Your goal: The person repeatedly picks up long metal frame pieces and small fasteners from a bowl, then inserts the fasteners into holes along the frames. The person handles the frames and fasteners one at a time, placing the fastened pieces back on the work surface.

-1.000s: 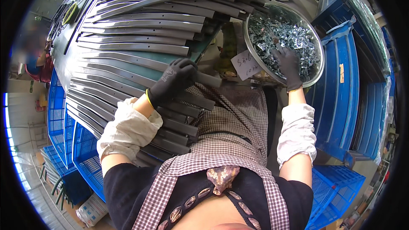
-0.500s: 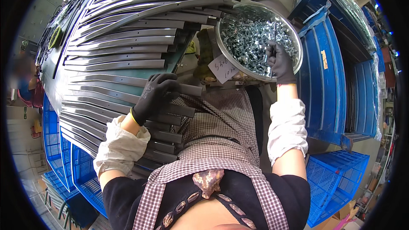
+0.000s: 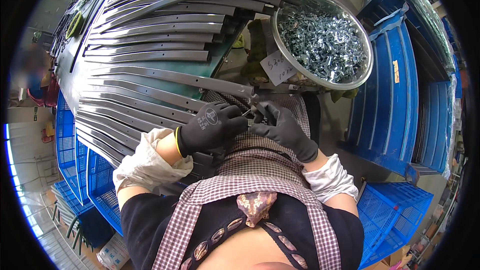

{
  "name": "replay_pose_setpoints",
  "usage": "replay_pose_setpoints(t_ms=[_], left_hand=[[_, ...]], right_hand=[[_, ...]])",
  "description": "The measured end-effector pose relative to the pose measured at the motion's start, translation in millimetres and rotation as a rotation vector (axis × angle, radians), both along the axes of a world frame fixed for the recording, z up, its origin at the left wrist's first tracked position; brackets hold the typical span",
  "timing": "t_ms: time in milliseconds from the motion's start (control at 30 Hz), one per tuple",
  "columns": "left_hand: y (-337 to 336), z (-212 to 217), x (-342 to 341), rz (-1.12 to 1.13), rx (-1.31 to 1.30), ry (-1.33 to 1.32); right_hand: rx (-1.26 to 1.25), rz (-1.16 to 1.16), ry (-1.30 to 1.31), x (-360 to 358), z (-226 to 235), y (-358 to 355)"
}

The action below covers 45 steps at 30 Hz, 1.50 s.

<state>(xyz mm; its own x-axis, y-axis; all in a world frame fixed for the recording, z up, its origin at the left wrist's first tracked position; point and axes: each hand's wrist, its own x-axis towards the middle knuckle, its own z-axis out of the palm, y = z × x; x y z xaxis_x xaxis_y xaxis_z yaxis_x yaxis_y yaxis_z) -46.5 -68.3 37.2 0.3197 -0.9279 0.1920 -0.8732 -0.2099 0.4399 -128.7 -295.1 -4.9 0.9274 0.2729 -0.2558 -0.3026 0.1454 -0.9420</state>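
In front of my apron, my two black-gloved hands meet fingertip to fingertip. A small shiny metal piece [image 3: 247,113] shows between them, pinched at the fingertips of my left hand [image 3: 212,126]. My right hand [image 3: 287,129] is closed with thumb and fingers pressed together; what it grips is mostly hidden. Just beyond the hands lies the end of a long dark grey strip [image 3: 200,80] with small holes. Under and beside my left hand run several more strips [image 3: 120,112], side by side on the table.
A large round bowl [image 3: 369,72] full of small metal clips [image 3: 322,40] stands at the far right. A handwritten card [image 3: 278,68] lies beside it. More strips [image 3: 155,37] cover the table's far part. Blue metal bins [image 3: 390,90] and a blue plastic crate [image 3: 395,220] stand to the right.
My right hand has left the bowl and come down to the left, to meet my left hand. The left hand has moved right, off the strip it lay on.
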Motion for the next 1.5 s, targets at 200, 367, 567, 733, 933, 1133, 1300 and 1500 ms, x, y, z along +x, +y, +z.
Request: replay_pose_setpoints(t_ms=[200,367,567,733,933,1133,1300,1500], left_hand=[[-3.0,-4.9,6.3,-0.092,-0.016,-0.040],[-4.0,-7.1,14.2,-0.106,0.007,-0.053],[10.1,-15.8,58.6,0.233,-0.013,-0.006],[18.1,-42.6,75.0,0.140,0.104,-0.058],[17.3,-40.0,76.7,0.103,0.096,-0.002],[17.8,-40.8,76.5,0.102,0.081,-0.053],[17.2,-39.4,71.6,0.112,0.105,-0.122],[16.4,-40.0,73.6,0.093,0.082,-0.192]], right_hand=[[-0.170,0.064,-0.202,-1.4,-8.2,-9.6],[-0.336,0.128,-0.282,10.5,-0.4,-14.1],[-0.384,-0.138,-0.389,20.4,-24.0,-29.5],[-0.659,-0.071,-0.512,34.1,-25.7,-24.6],[-0.373,0.050,-0.380,63.9,-29.9,-23.0],[-0.497,-0.131,-0.532,65.1,-47.8,-17.7],[-0.888,-0.204,-0.636,26.7,-44.7,-43.6],[-0.986,-0.066,-0.626,8.8,-34.7,-50.0]])
